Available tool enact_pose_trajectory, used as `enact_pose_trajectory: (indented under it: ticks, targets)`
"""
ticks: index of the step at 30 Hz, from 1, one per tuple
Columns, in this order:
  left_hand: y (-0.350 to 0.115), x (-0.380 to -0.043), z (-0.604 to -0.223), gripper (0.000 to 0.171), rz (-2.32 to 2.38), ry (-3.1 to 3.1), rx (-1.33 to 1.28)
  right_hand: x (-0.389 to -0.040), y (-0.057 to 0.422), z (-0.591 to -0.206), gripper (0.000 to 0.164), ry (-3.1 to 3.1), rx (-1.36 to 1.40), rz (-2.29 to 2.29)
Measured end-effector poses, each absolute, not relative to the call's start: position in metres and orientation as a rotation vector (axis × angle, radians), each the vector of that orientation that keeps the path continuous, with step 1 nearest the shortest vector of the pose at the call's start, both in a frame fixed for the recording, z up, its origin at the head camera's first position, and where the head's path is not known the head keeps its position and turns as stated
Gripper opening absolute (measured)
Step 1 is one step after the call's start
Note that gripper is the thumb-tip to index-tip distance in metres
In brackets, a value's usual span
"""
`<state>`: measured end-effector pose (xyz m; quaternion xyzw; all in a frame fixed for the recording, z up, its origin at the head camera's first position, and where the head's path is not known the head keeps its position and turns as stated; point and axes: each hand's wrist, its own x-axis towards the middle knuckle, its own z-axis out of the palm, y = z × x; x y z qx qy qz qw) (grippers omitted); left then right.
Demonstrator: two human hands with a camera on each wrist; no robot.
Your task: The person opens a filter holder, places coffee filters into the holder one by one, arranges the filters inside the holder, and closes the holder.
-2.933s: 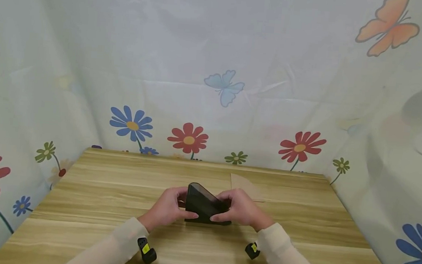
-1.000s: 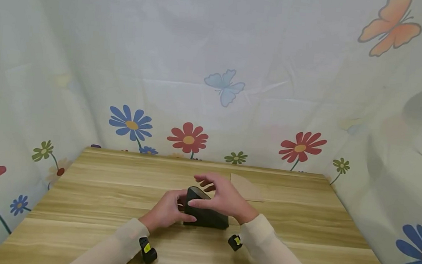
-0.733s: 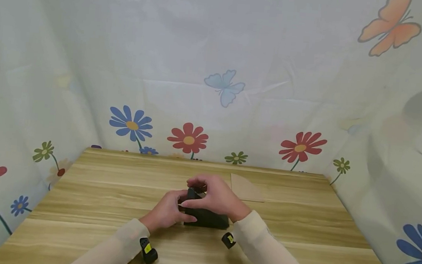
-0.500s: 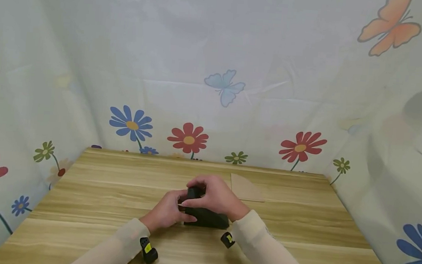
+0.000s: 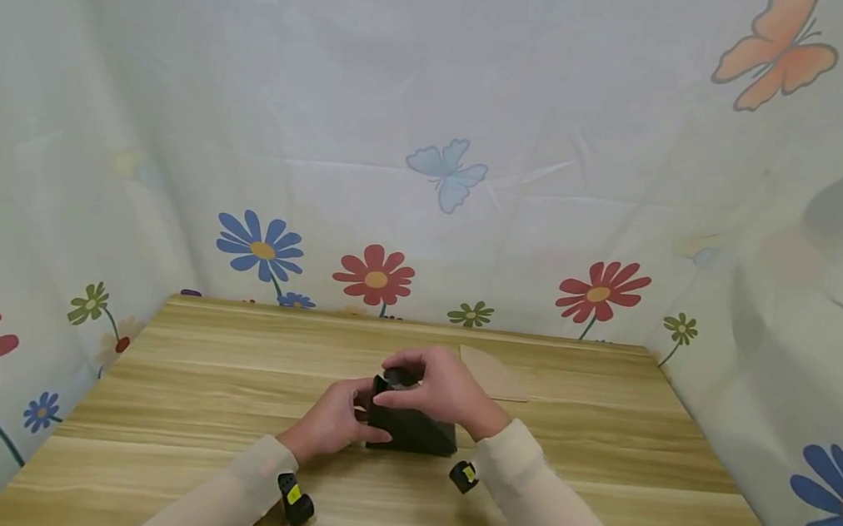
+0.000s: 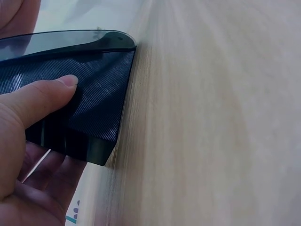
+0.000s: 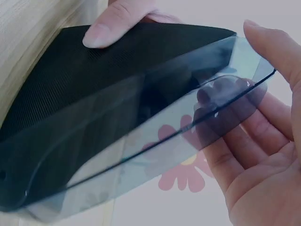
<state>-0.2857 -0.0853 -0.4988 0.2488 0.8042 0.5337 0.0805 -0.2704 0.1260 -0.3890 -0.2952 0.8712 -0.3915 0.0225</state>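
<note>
A black, ribbed, fan-shaped coffee filter box (image 5: 414,434) stands on the wooden table with its flat base down. My left hand (image 5: 332,422) grips its left end, thumb (image 6: 49,96) on the near ribbed face and fingers behind. In the right wrist view a clear, smoky lid (image 7: 155,157) stands raised along the slanting top of the box. My right hand (image 5: 448,391) pinches the upper end of that lid, its thumb (image 7: 275,49) at one edge and the fingers visible through the plastic.
A flat brown, fan-shaped filter paper (image 5: 494,375) lies behind my right hand on the wood-grain table (image 5: 248,348). A white cloth (image 5: 313,120) printed with flowers and butterflies hangs around the back and sides.
My right hand left the box's right side, reached over its upper left end and took hold of the lid, then drew slightly right with it. My left hand kept its grip.
</note>
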Motion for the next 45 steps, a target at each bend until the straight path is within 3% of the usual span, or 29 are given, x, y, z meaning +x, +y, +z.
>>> enact_pose_trajectory:
  ticks: [24, 45]
  targets:
    - [-0.085, -0.282, -0.493, 0.043, 1.575, 2.404, 0.711, -0.271, 0.206, -0.394, 0.035, 2.486, -0.873, -1.675]
    - [-0.084, -0.279, -0.490, 0.043, 1.610, 2.374, 0.709, -0.266, 0.263, -0.409, 0.040, 2.442, -0.866, -1.775]
